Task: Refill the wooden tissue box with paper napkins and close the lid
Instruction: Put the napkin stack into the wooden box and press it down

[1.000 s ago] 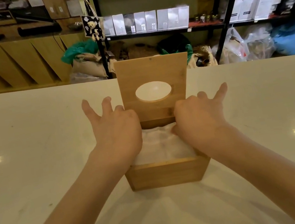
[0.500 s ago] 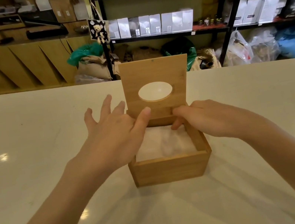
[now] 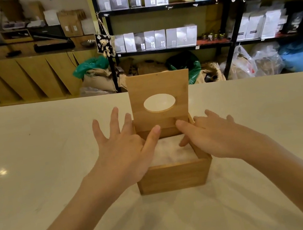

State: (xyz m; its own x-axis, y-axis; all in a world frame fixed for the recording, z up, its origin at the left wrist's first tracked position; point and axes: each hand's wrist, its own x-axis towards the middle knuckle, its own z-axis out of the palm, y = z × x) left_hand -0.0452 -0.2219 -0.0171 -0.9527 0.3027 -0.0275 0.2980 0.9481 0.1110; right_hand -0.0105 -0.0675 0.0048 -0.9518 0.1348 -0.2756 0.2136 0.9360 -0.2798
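Note:
A wooden tissue box stands in the middle of a pale counter. Its hinged lid, with an oval hole, is upright at the back. White paper napkins fill the inside. My left hand hovers over the box's left wall with fingers spread, its thumb reaching across toward the back edge. My right hand lies over the right wall, palm down, fingers apart, with a fingertip dipping toward the napkins. Neither hand holds anything.
The counter stretches wide to both sides of the box. Behind its far edge are black shelves of white and grey pouches, bags on the floor and a wooden cabinet.
Both hands have lifted off the napkins they were pressing down and moved apart toward the box's side walls. The napkins now show between them. The lid stays upright.

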